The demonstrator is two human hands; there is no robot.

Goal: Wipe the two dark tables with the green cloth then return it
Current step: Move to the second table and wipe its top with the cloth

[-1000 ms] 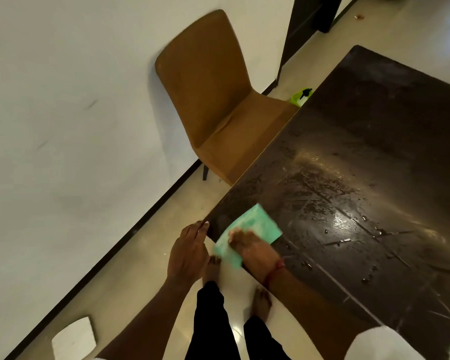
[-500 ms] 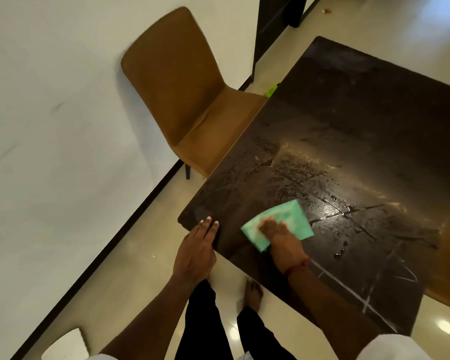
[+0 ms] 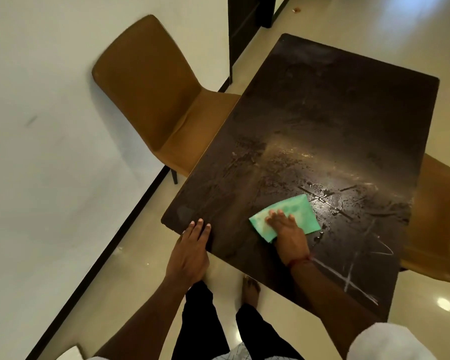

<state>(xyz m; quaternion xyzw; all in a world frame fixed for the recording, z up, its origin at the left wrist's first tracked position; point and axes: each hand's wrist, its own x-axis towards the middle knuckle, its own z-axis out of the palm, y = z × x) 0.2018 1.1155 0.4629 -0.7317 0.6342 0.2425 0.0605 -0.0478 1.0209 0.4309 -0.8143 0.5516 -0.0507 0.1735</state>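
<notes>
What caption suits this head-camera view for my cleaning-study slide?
Right hand presses the green cloth flat on the wet dark table; left hand rests on its near edge.

Our right hand (image 3: 287,231) lies flat, palm down, fingers spread forward, a red thread round the wrist. Our left hand (image 3: 191,249) rests just beside it, fingers together and extended.

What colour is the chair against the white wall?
Tan-brown; the smooth moulded chair shows best in the head view.
</notes>
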